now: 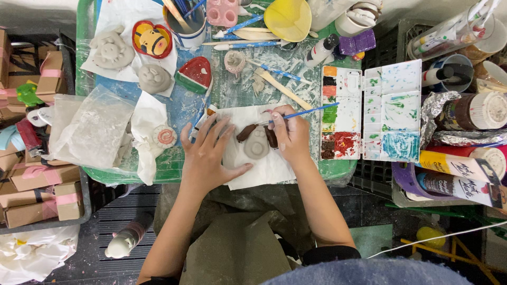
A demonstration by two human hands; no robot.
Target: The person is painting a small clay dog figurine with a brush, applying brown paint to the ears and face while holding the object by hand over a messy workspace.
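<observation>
Cluttered green table (90, 169) is spread with white paper (264, 169), on which the left hand (208, 158) is laid flat and splayed beside a grey clay figure (257, 143), while a blue paintbrush (309, 111) is pinched in the right hand (290, 134), with the paint palette (393, 84) seen beyond.

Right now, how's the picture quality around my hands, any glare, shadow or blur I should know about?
Head view: light is even and soft, with only faint shadow under the left hand on the white paper sheet. The right hand, blue-handled brush and grey clay piece look sharp. Mild glare on the crumpled foil. The blue-grey cloth at the bottom edge is blurred.
</observation>
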